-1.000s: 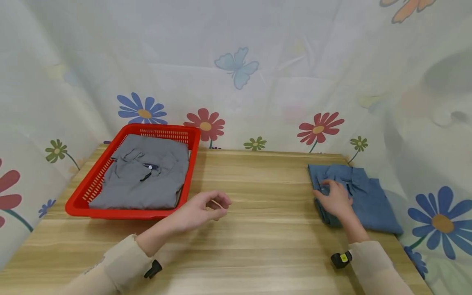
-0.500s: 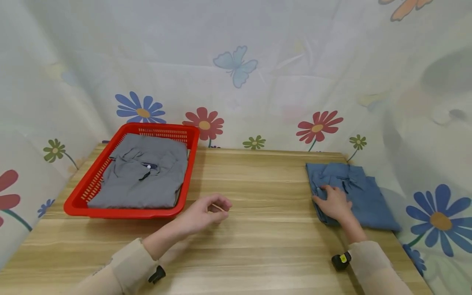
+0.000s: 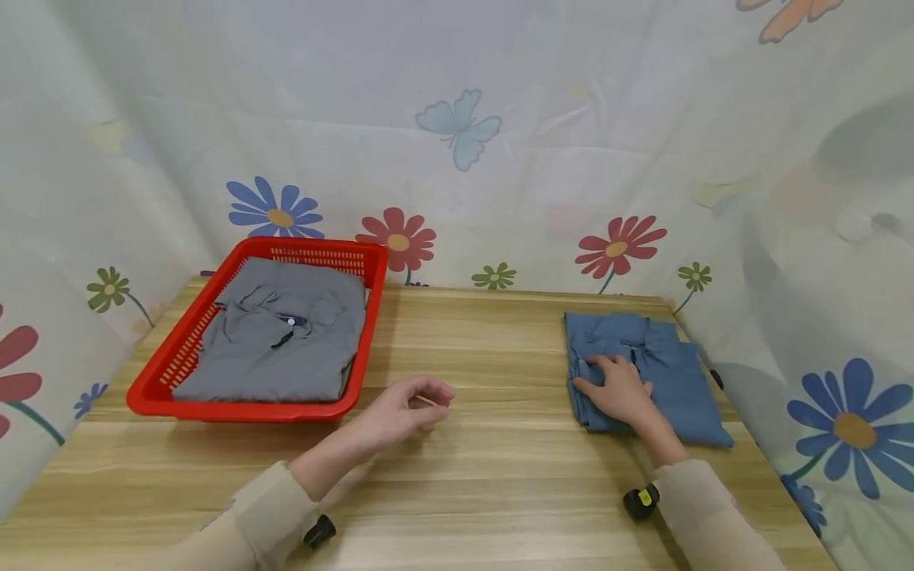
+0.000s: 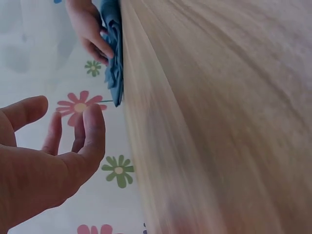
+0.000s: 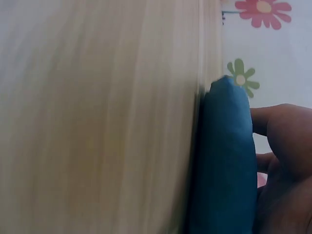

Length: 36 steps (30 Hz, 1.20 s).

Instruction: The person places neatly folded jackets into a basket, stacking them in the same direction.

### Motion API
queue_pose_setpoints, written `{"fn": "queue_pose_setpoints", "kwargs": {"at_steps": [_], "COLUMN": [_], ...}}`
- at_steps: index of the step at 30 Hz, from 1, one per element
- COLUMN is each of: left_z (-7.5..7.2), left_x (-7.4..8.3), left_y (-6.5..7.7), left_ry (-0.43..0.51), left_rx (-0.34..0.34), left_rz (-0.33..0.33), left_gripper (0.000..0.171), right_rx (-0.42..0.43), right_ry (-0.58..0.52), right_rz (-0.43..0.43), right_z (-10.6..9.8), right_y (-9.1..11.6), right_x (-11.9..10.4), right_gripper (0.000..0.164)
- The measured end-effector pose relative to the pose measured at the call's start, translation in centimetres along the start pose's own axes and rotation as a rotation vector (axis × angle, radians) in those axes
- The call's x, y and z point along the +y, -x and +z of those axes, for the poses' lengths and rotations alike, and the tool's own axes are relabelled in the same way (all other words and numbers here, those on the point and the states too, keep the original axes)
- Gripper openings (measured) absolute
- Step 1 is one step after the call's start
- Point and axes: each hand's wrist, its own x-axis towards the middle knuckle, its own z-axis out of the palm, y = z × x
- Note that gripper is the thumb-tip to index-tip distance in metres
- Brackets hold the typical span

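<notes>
On the right side of the table lies a folded blue garment (image 3: 671, 388), with gathered creases on its upper part. My right hand (image 3: 620, 390) rests on it near its left edge, fingertips against the top of the cloth. In the right wrist view the garment's thick folded edge (image 5: 226, 161) shows beside my fingers (image 5: 265, 119). My left hand (image 3: 403, 408) hovers over the middle of the table, fingers loosely curved and holding nothing. The left wrist view shows gaps between its thumb and fingers.
A red plastic basket (image 3: 374, 317) stands at the left, holding a folded grey garment (image 3: 274, 365). The wooden table (image 3: 485, 468) meets a flower-printed curtain (image 3: 528, 174) at the back and sides. A small dark object (image 3: 717, 379) lies at the right table edge.
My right hand has lowered onto the blue garment and slid left, and the garment has shifted left with it, away from the right table edge. My left hand has barely moved.
</notes>
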Motion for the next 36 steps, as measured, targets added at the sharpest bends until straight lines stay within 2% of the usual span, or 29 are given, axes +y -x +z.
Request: {"fn": "queue_pose_setpoints", "kwargs": {"at_steps": [8, 20, 30, 36], "left_z": [0.3, 0.8, 0.9, 0.8], "left_x": [-0.5, -1.3, -1.7, -1.7], "left_y": [-0.7, -1.9, -2.8, -3.3], "left_ry": [0.055, 0.110, 0.153, 0.164], "left_rx": [0.000, -0.011, -0.005, 0.039], "left_rz": [-0.013, -0.081, -0.114, -0.155], "left_gripper": [0.036, 0.040, 0.042, 0.041], "right_rx": [-0.032, -0.090, -0.114, -0.124], "right_ry": [-0.042, -0.047, -0.070, -0.083], "right_rz": [-0.083, -0.179, -0.289, -0.332], "right_z": [1.0, 2.3, 3.5, 4.0], "right_y": [-0.6, -1.1, -1.0, -1.1], "right_x": [-2.5, -5.4, -7.9, -9.1], "right_gripper": [0.060, 0.038, 0.038, 0.039]}}
